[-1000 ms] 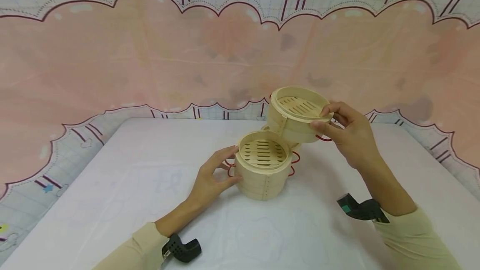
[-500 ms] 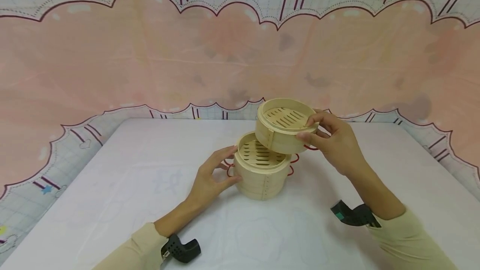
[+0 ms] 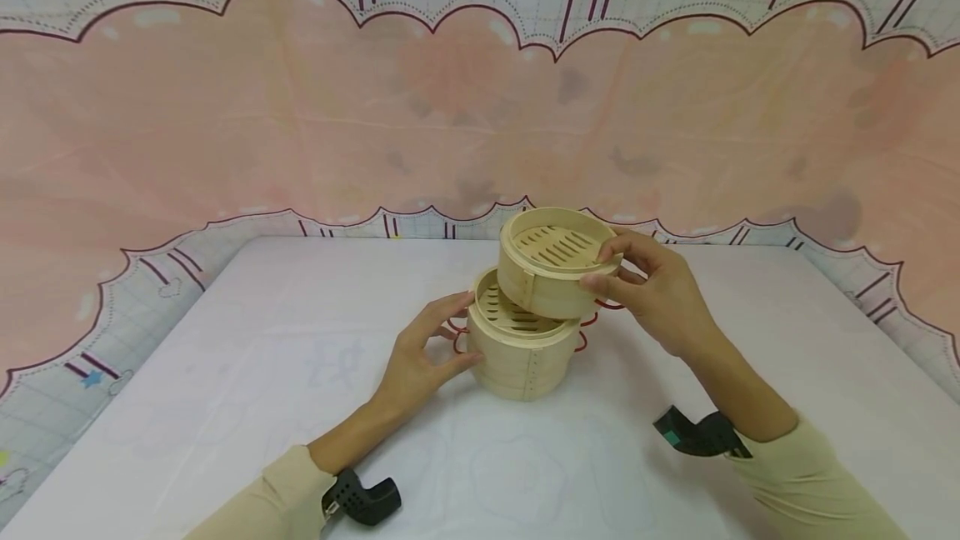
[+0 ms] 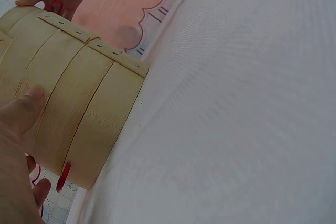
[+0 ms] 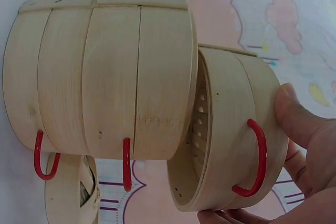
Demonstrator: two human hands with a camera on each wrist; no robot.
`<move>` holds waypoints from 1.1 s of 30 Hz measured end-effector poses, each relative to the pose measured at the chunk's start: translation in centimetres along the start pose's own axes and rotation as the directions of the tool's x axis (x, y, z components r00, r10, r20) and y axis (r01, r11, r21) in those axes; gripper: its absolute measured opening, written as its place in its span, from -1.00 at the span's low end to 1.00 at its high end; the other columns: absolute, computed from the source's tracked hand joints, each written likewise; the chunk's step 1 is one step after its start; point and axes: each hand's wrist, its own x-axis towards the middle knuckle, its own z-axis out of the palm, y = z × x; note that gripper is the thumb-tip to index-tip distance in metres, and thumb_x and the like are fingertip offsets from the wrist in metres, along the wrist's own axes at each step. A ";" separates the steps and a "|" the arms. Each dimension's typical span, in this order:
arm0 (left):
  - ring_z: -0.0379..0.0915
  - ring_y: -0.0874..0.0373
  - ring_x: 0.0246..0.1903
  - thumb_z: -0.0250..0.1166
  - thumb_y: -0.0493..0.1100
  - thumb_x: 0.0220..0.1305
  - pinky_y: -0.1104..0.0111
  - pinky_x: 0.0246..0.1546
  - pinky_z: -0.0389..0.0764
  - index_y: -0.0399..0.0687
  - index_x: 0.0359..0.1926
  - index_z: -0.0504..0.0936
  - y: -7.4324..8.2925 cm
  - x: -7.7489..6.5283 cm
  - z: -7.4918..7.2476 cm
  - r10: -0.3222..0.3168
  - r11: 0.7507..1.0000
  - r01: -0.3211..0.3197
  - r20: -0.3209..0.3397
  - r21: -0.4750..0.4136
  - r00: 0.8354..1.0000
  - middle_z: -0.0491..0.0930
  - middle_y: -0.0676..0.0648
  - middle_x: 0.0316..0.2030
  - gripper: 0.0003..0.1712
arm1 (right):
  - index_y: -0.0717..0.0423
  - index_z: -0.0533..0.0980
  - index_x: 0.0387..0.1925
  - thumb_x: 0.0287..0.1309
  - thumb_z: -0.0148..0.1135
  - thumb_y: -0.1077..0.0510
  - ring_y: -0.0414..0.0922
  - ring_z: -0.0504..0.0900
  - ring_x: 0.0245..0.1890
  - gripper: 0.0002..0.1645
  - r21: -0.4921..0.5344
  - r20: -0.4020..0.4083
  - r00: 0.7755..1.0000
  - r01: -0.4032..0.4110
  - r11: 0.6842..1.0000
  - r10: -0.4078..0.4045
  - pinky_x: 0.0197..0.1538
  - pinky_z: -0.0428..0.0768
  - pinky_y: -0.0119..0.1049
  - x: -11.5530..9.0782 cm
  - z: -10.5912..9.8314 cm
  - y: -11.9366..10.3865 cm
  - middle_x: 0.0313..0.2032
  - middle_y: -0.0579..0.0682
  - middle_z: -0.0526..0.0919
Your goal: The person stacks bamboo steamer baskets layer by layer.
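Seating of the Upper Steamer Tier

A round, pale bamboo steamer basket with a slotted floor is held above the rear of a round, pale bamboo two-tier steamer stack, off-centre and apparently slightly tilted. Contact between the two cannot be confirmed. The basket is gripped by the right hand: the thumb is pressed against the outer wall and a finger is hooked over the rim. A curved red handle is carried on the basket's side.

The stack is stood upright on a white-covered tabletop and is clasped at its left side by the left hand, the thumb being laid on the wall. Behind the stack, a pale bamboo piece with a woven inset is partly shown in the right wrist view; it may be a lid.

The step in hand is judged to be alignment of the basket with the stack. For the next move, the basket should be drawn toward the person, levelled and lowered onto the upper rim, while the stack is kept steady. If the rims are not matched, the basket may be seated crookedly.
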 end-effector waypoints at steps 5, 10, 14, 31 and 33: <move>0.41 -0.20 -0.07 0.49 -0.50 -0.14 0.07 -0.24 0.56 -0.42 0.19 0.40 -0.1 0.0 -0.1 0.001 1.000 -0.001 0.003 -0.006 1.000 0.43 -0.30 0.15 -0.21 | 0.21 0.44 -0.27 0.01 0.46 0.13 -0.03 0.34 0.24 -0.62 -0.012 0.007 1.000 0.013 1.000 -0.013 0.21 0.38 -0.11 0.0 0.3 0.1 0.15 0.05 0.44; 0.42 -0.15 -0.07 0.49 -0.50 -0.15 0.05 -0.25 0.56 -0.41 0.19 0.40 -0.1 0.0 0.0 0.007 1.000 -0.007 -0.001 -0.003 1.000 0.44 -0.30 0.13 -0.21 | 0.20 0.43 -0.26 0.02 0.45 0.13 -0.04 0.35 0.23 -0.63 -0.011 0.019 1.000 0.014 1.000 -0.014 0.23 0.36 -0.10 -0.1 0.6 0.1 0.15 0.06 0.44; 0.42 -0.05 -0.06 0.48 -0.51 -0.15 0.05 -0.26 0.56 -0.42 0.18 0.40 -0.1 0.0 0.0 0.012 1.000 -0.012 -0.002 0.000 1.000 0.44 -0.30 0.13 -0.22 | 0.19 0.43 -0.25 0.03 0.45 0.14 -0.04 0.35 0.22 -0.63 -0.004 0.033 0.999 0.001 1.000 -0.001 0.22 0.37 -0.13 -0.1 0.8 0.1 0.17 0.04 0.43; 0.43 -0.23 -0.03 0.48 -0.51 -0.14 -0.02 -0.22 0.55 -0.43 0.22 0.35 0.0 -0.1 0.0 -0.026 1.000 0.026 -0.010 -0.017 1.000 0.47 -0.27 0.08 -0.17 | 0.17 0.44 -0.24 0.07 0.42 0.13 -0.02 0.29 0.29 -0.66 0.009 0.068 0.998 0.010 1.000 -0.011 0.21 0.38 -0.13 -0.4 1.5 0.2 0.23 0.03 0.40; 0.43 -0.23 -0.04 0.48 -0.51 -0.14 0.00 -0.23 0.55 -0.43 0.22 0.35 0.0 -0.1 0.1 -0.025 1.000 0.025 -0.013 -0.014 1.000 0.46 -0.27 0.08 -0.18 | 0.17 0.44 -0.24 0.06 0.42 0.14 -0.03 0.30 0.29 -0.67 0.015 0.070 0.997 0.011 1.000 -0.012 0.20 0.38 -0.16 -0.5 1.6 0.1 0.24 0.03 0.39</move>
